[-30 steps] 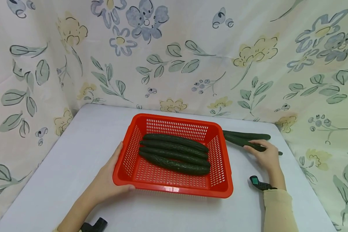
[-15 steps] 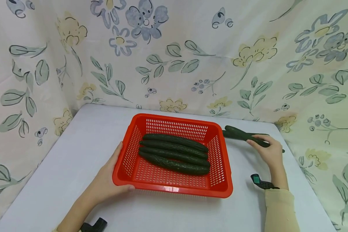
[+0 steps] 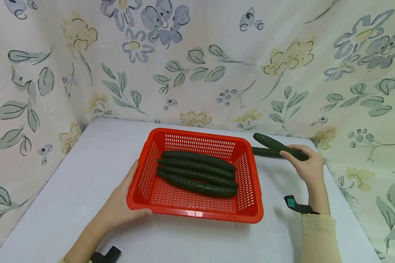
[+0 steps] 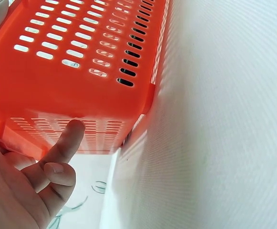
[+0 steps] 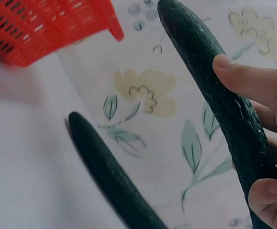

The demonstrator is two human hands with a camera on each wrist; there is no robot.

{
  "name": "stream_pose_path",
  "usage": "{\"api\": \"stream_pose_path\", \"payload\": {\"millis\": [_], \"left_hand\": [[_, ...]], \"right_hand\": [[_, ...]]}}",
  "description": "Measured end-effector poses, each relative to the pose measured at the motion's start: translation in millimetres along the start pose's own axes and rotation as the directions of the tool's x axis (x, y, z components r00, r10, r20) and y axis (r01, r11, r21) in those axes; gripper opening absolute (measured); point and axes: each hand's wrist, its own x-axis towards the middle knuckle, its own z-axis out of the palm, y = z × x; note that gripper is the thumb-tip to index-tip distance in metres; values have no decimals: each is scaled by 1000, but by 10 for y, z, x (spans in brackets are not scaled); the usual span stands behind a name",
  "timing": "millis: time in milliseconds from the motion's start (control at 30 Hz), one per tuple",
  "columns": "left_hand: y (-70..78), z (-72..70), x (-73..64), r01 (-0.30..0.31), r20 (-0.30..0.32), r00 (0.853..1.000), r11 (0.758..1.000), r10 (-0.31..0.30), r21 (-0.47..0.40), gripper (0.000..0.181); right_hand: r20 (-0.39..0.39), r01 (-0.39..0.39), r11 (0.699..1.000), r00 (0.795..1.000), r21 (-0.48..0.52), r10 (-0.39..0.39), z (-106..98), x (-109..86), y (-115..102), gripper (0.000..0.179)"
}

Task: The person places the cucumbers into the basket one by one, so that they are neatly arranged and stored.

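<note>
A red plastic basket (image 3: 194, 214) with slotted walls stands mid-table, with several dark green cucumbers (image 3: 197, 179) lying side by side in it. My left hand (image 3: 120, 204) holds its near left corner, thumb along the front and fingers at the left side; in the left wrist view some fingers (image 4: 71, 138) are bent against the basket wall. To the right of the basket my right hand (image 3: 311, 166) grips a cucumber (image 3: 266, 140), raised off the table and tilted, thumb on one side and fingers on the other. Below it another cucumber (image 5: 109, 167) lies on the table, partly hidden in the head view.
The white tabletop (image 3: 85, 164) is backed by a floral curtain (image 3: 197, 73) that also hangs at both sides. A black band with a small device (image 3: 296, 205) is on my right wrist, and a black device (image 3: 108, 254) is at my left wrist.
My right hand has lifted the cucumber from beside the other one, its far end rising up and away. The left hand and basket have stayed put.
</note>
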Motion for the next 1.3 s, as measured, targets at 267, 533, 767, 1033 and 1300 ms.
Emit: {"api": "stream_pose_path", "payload": {"millis": [267,533,767,1033,1300], "left_hand": [[16,-1,-5,-2,4,1000,1000,2,3,137],[41,-8,-15,11,8,1000,1000,-11,19,137],[35,-3,-12,3,1,1000,1000,-3,14,137],[28,-3,-5,-6,6,1000,1000,6,-7,137],[17,0,-4,-6,4,1000,1000,6,1,137]], "right_hand": [[-39,76,997,996,6,-76,41,-43,-308,36],[-34,158,987,987,3,-158,142,-94,-520,31],[33,248,969,968,9,-248,244,-70,-784,31],[140,387,920,916,-62,-376,294,-14,-1161,28],[269,435,899,872,-45,-409,497,-11,-1437,31]]}}
